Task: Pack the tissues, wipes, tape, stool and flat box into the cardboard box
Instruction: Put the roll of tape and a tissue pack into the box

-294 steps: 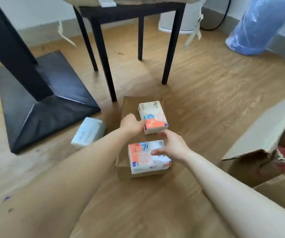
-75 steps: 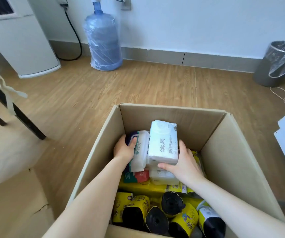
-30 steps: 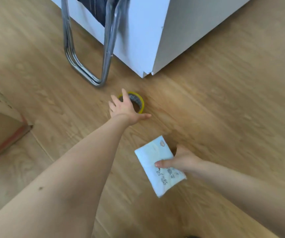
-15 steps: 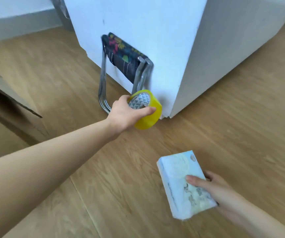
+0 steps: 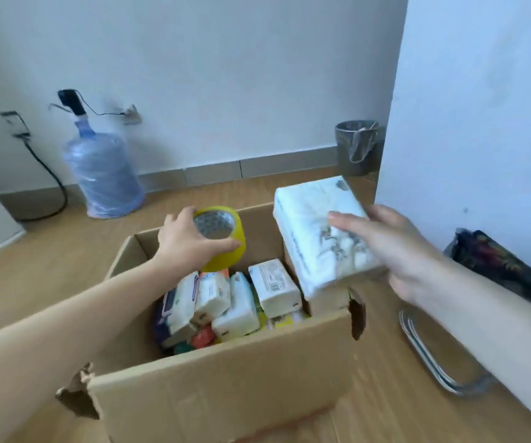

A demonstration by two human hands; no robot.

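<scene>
The open cardboard box point(image 5: 225, 388) stands on the floor in front of me, holding several tissue and wipe packs point(image 5: 225, 298). My left hand point(image 5: 187, 241) grips a yellow tape roll point(image 5: 225, 241) above the box's far side. My right hand point(image 5: 395, 247) holds a white tissue pack point(image 5: 315, 238) over the box's right wall. The folded stool point(image 5: 507, 266), with dark flowered fabric and chrome legs point(image 5: 433, 359), leans against the white cabinet at the right, partly hidden by my right arm.
A white cabinet point(image 5: 481, 123) rises at the right. A blue water bottle point(image 5: 104, 177) stands by the far wall, with a black cable beside it. A grey waste bin point(image 5: 356, 145) sits in the far corner. Wooden floor surrounds the box.
Both hands have carried the tape roll and the tissue pack from beside the stool over to above the cardboard box. My view has turned to face the box.
</scene>
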